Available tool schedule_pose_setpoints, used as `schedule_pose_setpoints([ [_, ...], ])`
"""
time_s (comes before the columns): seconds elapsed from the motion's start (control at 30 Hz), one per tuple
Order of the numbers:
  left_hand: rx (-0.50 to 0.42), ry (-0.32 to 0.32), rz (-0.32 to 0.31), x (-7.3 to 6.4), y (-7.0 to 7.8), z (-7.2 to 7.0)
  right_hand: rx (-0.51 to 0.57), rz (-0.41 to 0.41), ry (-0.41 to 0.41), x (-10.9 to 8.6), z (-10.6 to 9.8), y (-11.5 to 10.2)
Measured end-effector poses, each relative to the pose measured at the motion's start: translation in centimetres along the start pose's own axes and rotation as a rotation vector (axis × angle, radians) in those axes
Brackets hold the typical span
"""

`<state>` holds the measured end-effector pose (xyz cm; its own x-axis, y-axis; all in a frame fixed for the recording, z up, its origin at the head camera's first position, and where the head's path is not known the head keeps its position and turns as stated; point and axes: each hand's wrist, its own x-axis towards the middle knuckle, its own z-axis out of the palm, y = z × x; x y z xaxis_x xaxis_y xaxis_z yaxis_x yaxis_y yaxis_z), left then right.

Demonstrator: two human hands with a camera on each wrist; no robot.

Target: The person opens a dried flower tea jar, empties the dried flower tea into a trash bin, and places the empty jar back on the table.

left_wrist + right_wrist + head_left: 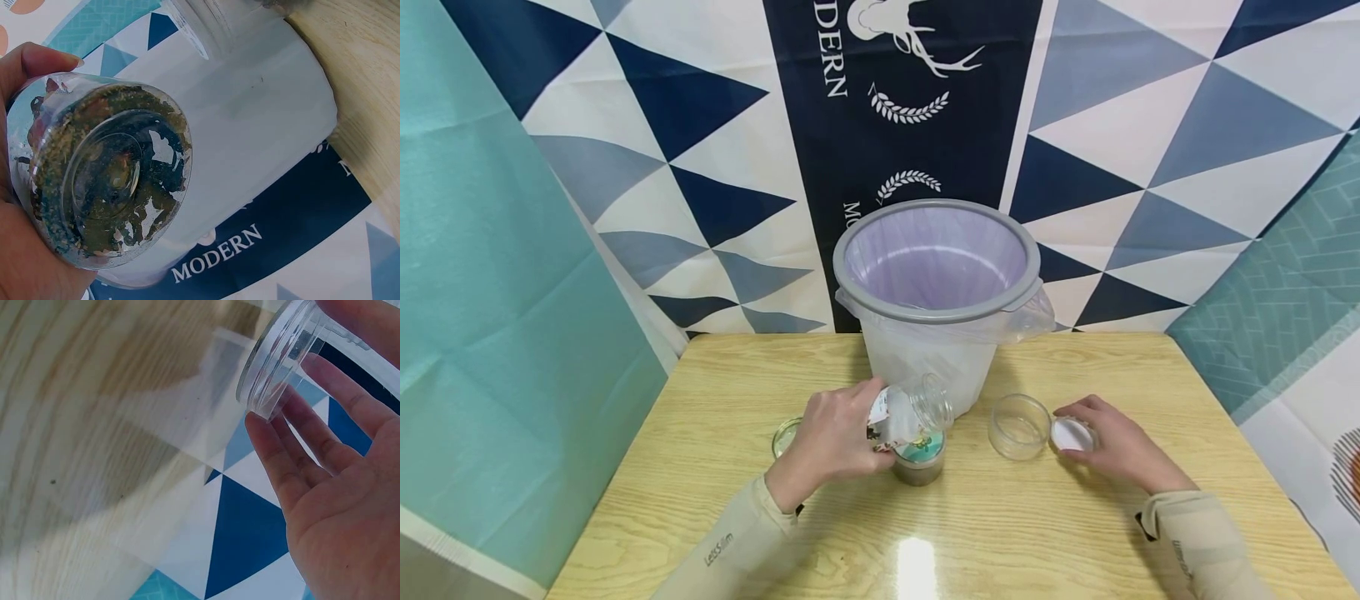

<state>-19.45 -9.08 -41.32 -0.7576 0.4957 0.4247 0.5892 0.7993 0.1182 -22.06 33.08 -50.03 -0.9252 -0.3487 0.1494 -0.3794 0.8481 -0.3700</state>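
Observation:
My left hand (838, 433) grips a clear jar (906, 414) with a patterned label, tilted on its side with the mouth facing right. In the left wrist view, dark green and brown mottling shows through the jar's base (119, 175); whether that is contents or label I cannot tell. Beneath the jar stands a short tin (919, 473) with a teal top. On the right, my right hand (1108, 442) pinches a clear screw lid (278, 362) by its edge, with a white disc (1072, 435) showing inside. Between the hands sits a clear round dish (1018, 429).
A white bin (936, 354) with a grey rim and a lilac liner stands at the back of the wooden table (1000, 533). Partly behind my left hand lies a gold-rimmed round lid (781, 433). Patterned cloth (715, 125) hangs behind the table.

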Motion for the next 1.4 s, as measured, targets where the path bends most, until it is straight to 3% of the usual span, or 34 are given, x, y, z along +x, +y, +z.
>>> schedule_pose_setpoints([
  [0.27,-0.006,0.005,0.003,-0.1,0.1,-0.1,-0.007,-0.002,-0.031,-0.3,0.6,0.1],
  [0.77,-0.011,0.015,0.007,-0.2,0.2,0.0,-0.028,-0.026,-0.015,-0.5,1.4,0.7],
  [1.07,-0.003,0.018,0.0,-0.2,0.1,-0.3,-0.014,0.015,0.004,-0.6,0.2,0.2],
  [1.2,0.0,0.045,0.003,-0.1,0.0,-0.6,-0.006,0.005,0.127,-0.3,-1.4,-0.3],
  [1.4,-0.004,0.096,0.001,0.3,-0.4,-1.7,0.008,-0.059,0.485,1.3,-4.5,-3.1],
])
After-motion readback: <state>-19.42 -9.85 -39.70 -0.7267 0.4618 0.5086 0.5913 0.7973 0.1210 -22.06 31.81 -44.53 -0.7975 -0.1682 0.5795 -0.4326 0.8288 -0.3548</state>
